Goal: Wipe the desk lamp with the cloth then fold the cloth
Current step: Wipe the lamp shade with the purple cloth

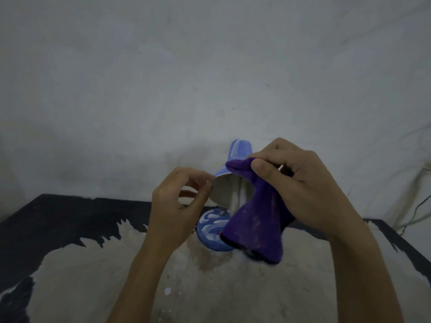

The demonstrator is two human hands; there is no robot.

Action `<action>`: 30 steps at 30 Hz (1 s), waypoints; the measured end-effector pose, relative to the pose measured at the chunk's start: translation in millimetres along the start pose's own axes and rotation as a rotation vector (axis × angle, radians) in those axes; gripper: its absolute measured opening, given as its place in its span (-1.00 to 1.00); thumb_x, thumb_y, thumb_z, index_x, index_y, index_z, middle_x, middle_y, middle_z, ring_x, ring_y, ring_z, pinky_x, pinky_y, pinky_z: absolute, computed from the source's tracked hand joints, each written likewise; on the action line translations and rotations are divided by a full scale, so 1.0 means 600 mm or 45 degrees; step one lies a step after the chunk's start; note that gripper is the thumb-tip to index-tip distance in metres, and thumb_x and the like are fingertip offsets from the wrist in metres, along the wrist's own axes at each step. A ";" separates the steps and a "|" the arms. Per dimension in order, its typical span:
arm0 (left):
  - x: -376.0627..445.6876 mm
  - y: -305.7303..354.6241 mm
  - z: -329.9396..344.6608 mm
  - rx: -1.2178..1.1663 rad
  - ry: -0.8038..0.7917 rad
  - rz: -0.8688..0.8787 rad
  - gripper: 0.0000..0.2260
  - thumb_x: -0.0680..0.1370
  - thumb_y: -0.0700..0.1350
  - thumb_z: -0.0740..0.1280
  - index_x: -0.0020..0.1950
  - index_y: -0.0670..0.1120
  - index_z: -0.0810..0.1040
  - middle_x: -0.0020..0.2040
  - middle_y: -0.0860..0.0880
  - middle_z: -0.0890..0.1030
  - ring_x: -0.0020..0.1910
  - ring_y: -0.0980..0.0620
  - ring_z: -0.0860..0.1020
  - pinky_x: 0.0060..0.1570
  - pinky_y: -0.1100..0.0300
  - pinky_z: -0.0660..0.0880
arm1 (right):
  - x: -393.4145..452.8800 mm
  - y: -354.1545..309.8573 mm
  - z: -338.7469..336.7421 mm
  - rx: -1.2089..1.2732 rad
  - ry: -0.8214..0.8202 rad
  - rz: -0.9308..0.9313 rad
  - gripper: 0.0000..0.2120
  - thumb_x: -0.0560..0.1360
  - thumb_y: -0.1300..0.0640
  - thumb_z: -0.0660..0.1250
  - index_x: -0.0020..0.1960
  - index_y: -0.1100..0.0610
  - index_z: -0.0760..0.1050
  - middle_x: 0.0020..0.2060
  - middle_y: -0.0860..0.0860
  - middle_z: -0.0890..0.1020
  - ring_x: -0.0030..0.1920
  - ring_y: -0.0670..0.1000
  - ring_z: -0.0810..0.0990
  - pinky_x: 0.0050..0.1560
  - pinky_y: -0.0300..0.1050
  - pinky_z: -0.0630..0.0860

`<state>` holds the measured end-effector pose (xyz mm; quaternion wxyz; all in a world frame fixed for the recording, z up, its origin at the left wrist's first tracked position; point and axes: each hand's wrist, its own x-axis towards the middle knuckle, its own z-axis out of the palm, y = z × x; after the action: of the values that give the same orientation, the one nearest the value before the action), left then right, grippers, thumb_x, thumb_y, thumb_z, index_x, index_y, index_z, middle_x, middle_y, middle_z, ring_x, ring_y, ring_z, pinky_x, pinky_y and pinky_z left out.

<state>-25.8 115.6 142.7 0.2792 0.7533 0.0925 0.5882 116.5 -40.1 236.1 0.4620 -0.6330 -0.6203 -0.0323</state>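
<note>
A small blue desk lamp (239,152) stands on the table, its shade tipped so the pale open mouth faces me, its round blue base (211,229) below. My left hand (179,206) pinches the rim of the shade at its left edge. My right hand (296,183) grips a purple cloth (256,224) and presses its top against the right side of the shade. The cloth hangs down over the right part of the base and hides the lamp's neck.
The table (70,220) is dark with a large worn pale patch in the middle. A grey-white wall rises right behind the lamp. Cables (417,213) hang at the far right beside the table's edge.
</note>
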 end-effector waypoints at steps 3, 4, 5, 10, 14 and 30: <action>0.009 0.042 -0.013 -0.230 -0.033 -0.167 -0.93 0.61 -0.07 0.36 0.06 0.06 0.61 -0.08 0.08 0.64 -0.09 0.02 0.64 -0.14 0.18 0.57 | 0.002 -0.002 0.020 0.087 0.159 0.025 -0.83 0.61 0.12 0.32 0.06 0.03 0.69 -0.15 -0.03 0.63 -0.15 -0.04 0.62 -0.17 -0.19 0.51; 0.011 0.058 -0.019 -0.362 -0.108 -0.254 -0.88 0.62 0.02 0.33 0.10 0.07 0.61 -0.06 0.05 0.66 -0.07 -0.03 0.65 -0.12 0.09 0.59 | 0.003 -0.003 0.029 0.138 0.192 0.045 -0.84 0.60 0.13 0.33 0.06 0.06 0.68 -0.15 -0.01 0.65 -0.16 -0.03 0.63 -0.17 -0.16 0.54; 0.012 0.072 -0.026 -0.486 -0.207 -0.322 -0.78 0.61 0.11 0.31 0.16 0.05 0.60 -0.01 0.00 0.67 -0.04 -0.08 0.66 -0.10 0.00 0.63 | 0.003 -0.004 0.038 0.229 0.218 0.070 -0.85 0.59 0.15 0.34 0.07 0.07 0.68 -0.15 0.01 0.66 -0.19 -0.03 0.65 -0.20 -0.16 0.57; 0.008 0.110 -0.050 -0.476 -0.490 -0.466 -0.50 0.41 0.36 0.43 0.31 0.27 0.50 0.22 0.14 0.63 0.15 0.03 0.67 -0.08 0.15 0.67 | 0.000 -0.006 0.072 0.496 0.310 0.114 -0.85 0.56 0.20 0.40 0.10 0.15 0.70 -0.13 0.06 0.72 -0.23 0.03 0.73 -0.25 -0.04 0.68; 0.008 0.107 -0.036 -0.242 -0.277 -0.377 -0.51 0.44 0.01 0.56 0.33 0.20 0.50 0.15 0.20 0.63 0.05 0.10 0.68 -0.11 0.18 0.68 | -0.002 -0.009 0.084 0.613 0.270 0.107 -0.79 0.60 0.23 0.35 0.20 0.20 0.65 -0.08 0.04 0.72 -0.11 0.08 0.75 -0.05 0.07 0.70; 0.023 0.084 -0.069 -0.728 -0.201 -0.614 -0.66 0.49 -0.11 0.43 0.26 0.10 0.61 0.10 -0.08 0.72 0.00 -0.15 0.73 -0.16 0.08 0.68 | -0.009 -0.020 0.078 0.504 0.233 0.050 -0.80 0.45 0.26 0.31 0.01 0.07 0.62 -0.11 -0.04 0.69 -0.10 0.00 0.68 -0.08 0.01 0.68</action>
<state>-70.5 93.2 187.2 0.6149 0.6446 0.0775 0.4477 80.5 -17.3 212.6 0.6322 -0.5365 -0.5575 0.0417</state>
